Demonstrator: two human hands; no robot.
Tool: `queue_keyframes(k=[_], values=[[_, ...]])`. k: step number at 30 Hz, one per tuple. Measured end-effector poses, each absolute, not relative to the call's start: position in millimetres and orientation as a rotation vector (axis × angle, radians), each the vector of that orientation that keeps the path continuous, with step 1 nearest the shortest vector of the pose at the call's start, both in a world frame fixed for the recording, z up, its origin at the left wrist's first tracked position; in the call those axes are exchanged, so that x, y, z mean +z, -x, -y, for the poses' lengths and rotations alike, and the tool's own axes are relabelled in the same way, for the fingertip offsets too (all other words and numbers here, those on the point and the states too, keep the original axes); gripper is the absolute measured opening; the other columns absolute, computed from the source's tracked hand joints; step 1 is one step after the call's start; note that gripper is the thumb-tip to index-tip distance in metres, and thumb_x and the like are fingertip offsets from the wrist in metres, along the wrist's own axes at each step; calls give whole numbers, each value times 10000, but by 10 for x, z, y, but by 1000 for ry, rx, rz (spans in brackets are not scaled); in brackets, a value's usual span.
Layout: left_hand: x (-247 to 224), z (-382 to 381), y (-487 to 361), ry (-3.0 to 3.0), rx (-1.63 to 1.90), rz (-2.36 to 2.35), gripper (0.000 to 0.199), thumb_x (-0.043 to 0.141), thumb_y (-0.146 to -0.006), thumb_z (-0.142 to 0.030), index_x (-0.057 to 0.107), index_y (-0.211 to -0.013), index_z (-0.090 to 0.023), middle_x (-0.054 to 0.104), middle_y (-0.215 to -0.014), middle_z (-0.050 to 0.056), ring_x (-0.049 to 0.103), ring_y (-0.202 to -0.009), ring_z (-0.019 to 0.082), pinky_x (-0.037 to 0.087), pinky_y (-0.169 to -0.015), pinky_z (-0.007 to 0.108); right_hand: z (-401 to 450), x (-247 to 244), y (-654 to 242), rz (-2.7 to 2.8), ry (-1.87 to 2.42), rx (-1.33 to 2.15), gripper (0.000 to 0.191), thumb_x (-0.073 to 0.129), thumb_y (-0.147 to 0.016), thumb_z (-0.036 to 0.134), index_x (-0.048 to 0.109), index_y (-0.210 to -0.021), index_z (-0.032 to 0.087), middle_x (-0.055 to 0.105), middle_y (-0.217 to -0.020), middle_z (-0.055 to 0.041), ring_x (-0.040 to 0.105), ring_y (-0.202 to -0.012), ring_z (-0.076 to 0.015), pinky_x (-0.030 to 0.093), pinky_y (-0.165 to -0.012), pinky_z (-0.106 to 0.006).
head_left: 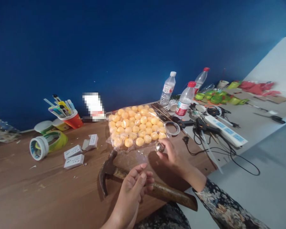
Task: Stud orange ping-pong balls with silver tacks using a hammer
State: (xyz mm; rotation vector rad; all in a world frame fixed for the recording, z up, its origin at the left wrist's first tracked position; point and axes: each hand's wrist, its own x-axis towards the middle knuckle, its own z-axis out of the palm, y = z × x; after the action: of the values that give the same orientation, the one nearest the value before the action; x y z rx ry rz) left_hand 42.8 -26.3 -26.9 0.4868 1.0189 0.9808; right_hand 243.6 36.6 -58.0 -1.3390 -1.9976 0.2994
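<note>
In the head view, the right hand has its grip closed on a shiny ball, pinched between thumb and fingers near the front right corner of the bag of yellow balls. The left hand, loosely curled with nothing visible in it, crosses the hammer. The ball seems light, hard and slippery (its mottled shell may dent); its widest part probably offers the surest hold.

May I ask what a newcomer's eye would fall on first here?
Probably the clear plastic pack of orange-yellow balls, mid-picture below the dark-blue wall. Nearer, a wooden-handled claw hammer lies partly hidden by the left hand; by the pack's near right corner, the right hand holds a small shiny ball.
</note>
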Motion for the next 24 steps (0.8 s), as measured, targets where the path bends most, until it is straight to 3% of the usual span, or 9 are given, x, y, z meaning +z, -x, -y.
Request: queue_keyframes(k=[3,7,12,18,24], values=[[-264,265,-428,-487,966,-1017,443,790,-691,-361,625,-1050,-163,701,-862,67,657,-750,151,521,-645,231,-409,-618,-2427,2117,1333,313,304,537,-845,140,592,-1137,206,580,-1083,-112,564,-1024,-258,498,-916,-448],[-235,272,-438,-488,988,-1024,413,777,-706,-352,625,-1038,-160,700,-845,61,649,-744,145,512,-645,222,-435,-661,-2439,2002,1334,350,325,542,-888,199,550,-1211,231,598,-1133,-96,570,-1055,-242,484,-938,-422],[-226,270,-438,-484,979,-1034,427,785,-694,-350,625,-1042,-163,703,-850,64,651,-753,153,508,-645,230,-440,-729,-2444,1979,1340,351,256,595,-839,177,619,-1087,239,603,-1036,-81,585,-986,-244,498,-897,-417],[-220,276,-456,-479,1002,-1041,399,780,-695,-357,634,-1008,-156,701,-828,66,645,-734,150,503,-638,233,-404,-730,-2415,1894,1374,351,272,609,-834,218,615,-1105,248,603,-1049,-80,595,-982,-245,494,-900,-407],[-210,283,-464,-485,1000,-1029,384,773,-709,-341,632,-1010,-150,699,-827,67,647,-732,147,504,-637,230,-390,-679,-2384,1728,1367,617,257,625,-828,261,622,-1083,235,626,-1061,-71,608,-973,-231,499,-860,-379]])
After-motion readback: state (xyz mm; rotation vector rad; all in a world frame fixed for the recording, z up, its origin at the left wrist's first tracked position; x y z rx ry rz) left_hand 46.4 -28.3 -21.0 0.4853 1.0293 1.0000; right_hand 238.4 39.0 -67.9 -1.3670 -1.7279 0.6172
